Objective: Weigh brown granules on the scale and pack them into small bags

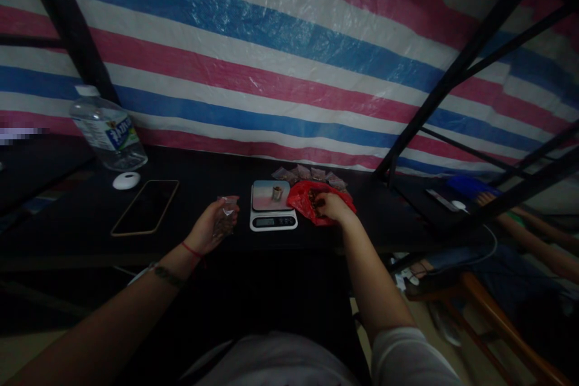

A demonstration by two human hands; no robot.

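My left hand [211, 226] is closed around a small clear plastic bag [228, 208], held upright beside the scale. My right hand [333, 206] reaches into an opened red plastic bag [301, 200], fingers bent together among small brown pieces [313, 195]; its fingertips are hidden, so what they pinch cannot be made out. Between the hands stands a white digital scale [274, 221]. A small metallic-looking cup [277, 193] rests on its plate, and the display is too dim to read. Behind the red bag lie several small filled clear packets [318, 174] in a row.
On the left are a phone [145, 207], a white rounded gadget [126, 180] and a large clear bottle [111, 129]. A striped plastic sheet [253, 60] hangs behind the black table [199, 172]. Black metal bars [420, 111] slant at right, where another person's arm [529, 235] shows.
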